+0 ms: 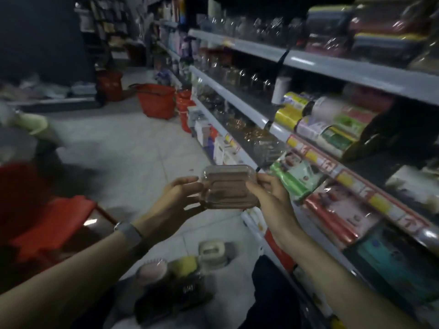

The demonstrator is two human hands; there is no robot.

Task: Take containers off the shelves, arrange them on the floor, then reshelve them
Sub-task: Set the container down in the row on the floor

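A clear, brownish rectangular plastic container (pixel 228 187) with a lid is held in the air in front of me, over the tiled floor beside the shelves. My left hand (pixel 177 198) grips its left side and my right hand (pixel 268 195) grips its right side. Below, on the floor near my knees, stand a cream lidded container (pixel 211 254), a yellow container (pixel 184 265), a pinkish fluted cup stack (pixel 153 269) and a dark packet (pixel 175 298). The shelf rack (pixel 356 70) runs along my right, loaded with jars, rolls and wrapped goods.
A red plastic stool (pixel 54 224) sits close on my left. Red baskets (pixel 156 99) and red buckets (pixel 184 108) stand farther down the aisle by the shelf base. Boxed goods line the lowest shelf (pixel 213 141). The tiled floor (pixel 123 148) stretches ahead.
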